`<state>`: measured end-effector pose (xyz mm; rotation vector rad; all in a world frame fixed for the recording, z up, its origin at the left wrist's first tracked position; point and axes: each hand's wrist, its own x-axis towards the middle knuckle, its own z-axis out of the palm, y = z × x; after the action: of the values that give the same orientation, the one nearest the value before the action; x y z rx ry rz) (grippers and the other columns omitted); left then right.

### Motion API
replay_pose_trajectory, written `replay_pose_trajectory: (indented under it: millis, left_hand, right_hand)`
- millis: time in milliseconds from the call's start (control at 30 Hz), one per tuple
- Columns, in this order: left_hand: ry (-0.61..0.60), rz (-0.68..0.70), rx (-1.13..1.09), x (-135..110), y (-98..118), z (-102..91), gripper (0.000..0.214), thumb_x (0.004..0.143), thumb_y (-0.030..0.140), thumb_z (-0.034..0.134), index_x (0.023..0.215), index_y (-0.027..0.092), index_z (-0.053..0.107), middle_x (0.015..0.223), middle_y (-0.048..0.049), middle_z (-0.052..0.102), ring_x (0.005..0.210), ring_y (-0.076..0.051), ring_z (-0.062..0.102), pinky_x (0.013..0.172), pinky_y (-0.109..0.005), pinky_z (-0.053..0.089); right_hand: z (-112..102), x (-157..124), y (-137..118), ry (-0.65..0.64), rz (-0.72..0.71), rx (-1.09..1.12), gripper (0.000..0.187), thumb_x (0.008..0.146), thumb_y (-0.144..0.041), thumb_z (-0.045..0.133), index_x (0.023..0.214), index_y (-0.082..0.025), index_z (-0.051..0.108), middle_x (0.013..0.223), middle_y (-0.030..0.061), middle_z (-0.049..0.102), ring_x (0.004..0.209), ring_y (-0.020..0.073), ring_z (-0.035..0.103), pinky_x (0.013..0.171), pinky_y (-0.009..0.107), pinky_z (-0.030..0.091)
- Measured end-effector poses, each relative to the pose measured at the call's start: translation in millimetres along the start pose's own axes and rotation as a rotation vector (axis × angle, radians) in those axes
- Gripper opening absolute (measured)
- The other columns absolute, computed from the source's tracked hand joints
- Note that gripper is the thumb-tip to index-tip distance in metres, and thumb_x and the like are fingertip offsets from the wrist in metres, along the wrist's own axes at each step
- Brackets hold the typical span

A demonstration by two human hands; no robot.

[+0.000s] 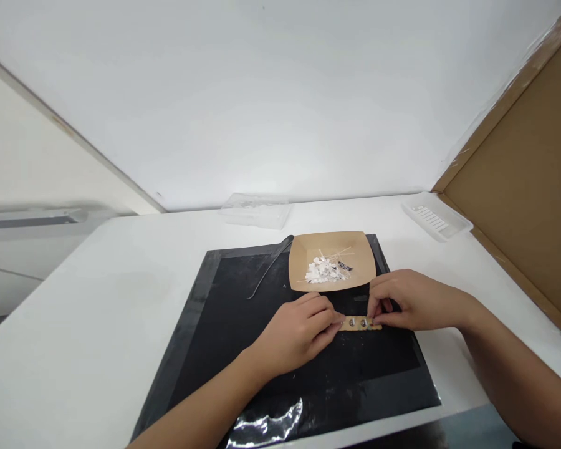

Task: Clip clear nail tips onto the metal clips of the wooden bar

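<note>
**Both hands on a small tan strip**

The left hand and the right hand meet over a black mat and hold a short tan strip between them. The strip lies flat on the mat, just in front of the fingertips of both hands. The left thumb and forefinger are closed narrowly on its left end. The right fingers curl down and close on its right end, with the thumb tucked under them. A few small round metal studs sit in a row along the part of the strip that shows between the two sets of fingers. What the studs are fixed with is too small to tell.

Just beyond the fingers, close to the right knuckles, a square brown dish rests on the mat. It holds a heap of small white bits and some thin pale strands. Beyond the left fingers and beside the dish lie dark tweezers, clear of both hands.

The mat lies on a white table. Far past the fingers, by the wall, stands a clear tray. Well off to the right of the right hand is a white tray, next to a leaning cardboard sheet.
</note>
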<state>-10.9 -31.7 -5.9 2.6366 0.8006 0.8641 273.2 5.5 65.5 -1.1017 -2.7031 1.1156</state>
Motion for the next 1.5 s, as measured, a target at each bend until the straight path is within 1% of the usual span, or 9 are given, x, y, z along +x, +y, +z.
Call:
replay_pose_trajectory:
  millis: [167, 367, 533, 633, 767, 833, 967, 1133, 1500]
  left_hand:
    - [0.000, -0.002, -0.009, 0.6, 0.0, -0.3, 0.009, 0.103, 0.018, 0.063, 0.104, 0.018, 0.071, 0.092, -0.0038, 0.073, 0.083, -0.016, 0.067, 0.070, -0.026, 0.054]
    - [-0.004, -0.001, -0.001, -0.1, 0.2, 0.3, 0.009, 0.104, 0.019, 0.062, 0.103, 0.018, 0.071, 0.091, -0.0039, 0.073, 0.082, -0.016, 0.066, 0.070, -0.026, 0.054]
    - [-0.008, 0.002, 0.004, -0.6, -0.6, 0.4, 0.009, 0.104, 0.019, 0.062, 0.103, 0.018, 0.071, 0.092, -0.0041, 0.073, 0.083, -0.016, 0.067, 0.070, -0.025, 0.054]
    - [-0.009, 0.001, 0.006, -1.1, -0.4, 0.1, 0.009, 0.104, 0.019, 0.062, 0.103, 0.018, 0.071, 0.092, -0.0042, 0.073, 0.083, -0.016, 0.067, 0.071, -0.025, 0.054]
    - [-0.015, 0.001, 0.008, -2.2, -0.1, 0.2, 0.009, 0.104, 0.019, 0.062, 0.104, 0.018, 0.071, 0.092, -0.0046, 0.073, 0.083, -0.016, 0.067, 0.071, -0.026, 0.054]
    - [-0.015, 0.002, 0.008, -2.5, -0.5, 0.4, 0.009, 0.104, 0.019, 0.062, 0.104, 0.018, 0.071, 0.092, -0.0045, 0.073, 0.083, -0.016, 0.067, 0.071, -0.026, 0.054]
    - [-0.017, 0.004, 0.009, -2.4, -1.0, 0.7, 0.009, 0.104, 0.018, 0.062, 0.103, 0.018, 0.071, 0.092, -0.0041, 0.073, 0.083, -0.016, 0.067, 0.070, -0.026, 0.054]
    - [-0.019, -0.003, 0.009, -2.5, -0.4, 0.9, 0.009, 0.104, 0.019, 0.062, 0.103, 0.018, 0.071, 0.092, -0.0041, 0.073, 0.084, -0.016, 0.067, 0.070, -0.027, 0.054]
    - [-0.022, -0.001, 0.029, -2.7, -0.5, 0.2, 0.013, 0.105, 0.021, 0.059, 0.104, 0.018, 0.072, 0.091, -0.0048, 0.073, 0.083, -0.016, 0.068, 0.070, -0.026, 0.056]
  right_hand:
    - [-0.1, 2.3, -0.3, -0.013, 0.030, -0.014, 0.002, 0.093, -0.026, 0.080, 0.093, -0.024, 0.080, 0.090, -0.0022, 0.076, 0.080, 0.0140, 0.067, 0.069, 0.025, 0.045]
    - [0.3, 4.1, 3.1, -0.027, 0.057, 0.022, 0.010, 0.090, -0.035, 0.085, 0.091, -0.026, 0.082, 0.087, -0.0035, 0.077, 0.080, 0.0145, 0.067, 0.070, 0.025, 0.044]
    - [0.0, 5.2, 5.5, -0.050, 0.034, 0.068, 0.011, 0.095, -0.035, 0.080, 0.090, -0.025, 0.081, 0.091, -0.0023, 0.079, 0.084, 0.0158, 0.069, 0.073, 0.026, 0.046]
    - [0.1, 4.0, 6.8, -0.047, 0.011, 0.068, 0.017, 0.101, -0.035, 0.071, 0.092, -0.024, 0.080, 0.094, 0.0000, 0.079, 0.086, 0.0169, 0.069, 0.077, 0.028, 0.047]
    - [0.1, 1.2, 6.9, -0.042, -0.009, 0.046, 0.017, 0.103, -0.028, 0.064, 0.098, -0.023, 0.079, 0.100, 0.0021, 0.079, 0.091, 0.0182, 0.069, 0.081, 0.029, 0.048]
    - [-0.4, 0.1, 6.9, -0.055, -0.005, 0.042, 0.010, 0.098, -0.028, 0.070, 0.101, -0.023, 0.079, 0.100, 0.0019, 0.078, 0.086, 0.0172, 0.068, 0.079, 0.029, 0.049]
    - [-1.5, -1.3, 8.9, -0.100, 0.030, 0.076, 0.018, 0.087, -0.028, 0.082, 0.104, -0.023, 0.078, 0.095, 0.0009, 0.075, 0.074, 0.0144, 0.062, 0.069, 0.027, 0.048]
    - [-0.1, -0.5, 13.5, -0.105, 0.037, 0.104, 0.010, 0.092, -0.019, 0.074, 0.100, -0.021, 0.078, 0.092, -0.0003, 0.072, 0.073, 0.0122, 0.061, 0.067, 0.024, 0.047]
    - [1.8, 2.1, 15.8, -0.092, 0.048, 0.099, 0.008, 0.091, -0.026, 0.078, 0.097, -0.021, 0.078, 0.085, -0.0012, 0.069, 0.069, 0.0116, 0.059, 0.063, 0.024, 0.045]
